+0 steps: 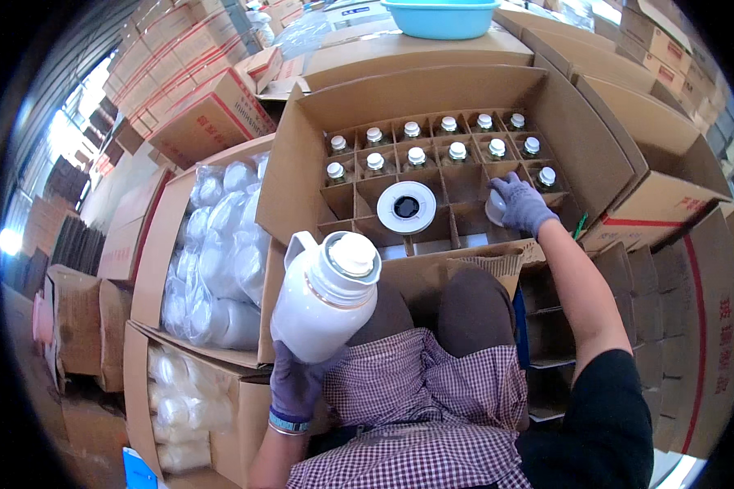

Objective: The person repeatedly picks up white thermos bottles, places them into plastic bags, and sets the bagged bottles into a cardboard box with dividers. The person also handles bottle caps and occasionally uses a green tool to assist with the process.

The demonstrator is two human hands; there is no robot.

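White flask (324, 303), maroon-and-white checked apron (424, 383)

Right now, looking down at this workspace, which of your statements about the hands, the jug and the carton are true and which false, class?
1. The left hand holds a white jug near its base. True.
2. The right hand touches a white cup-shaped piece. True.
3. Both hands are bare. False: they wear purplish gloves.
4. Bottles stand in the divided carton. True.
5. The bottles' tops are red. False: they are white.

White flask (324, 306) in left hand (298, 381); right hand (523, 204) at white cup (495, 209), perhaps gripping.
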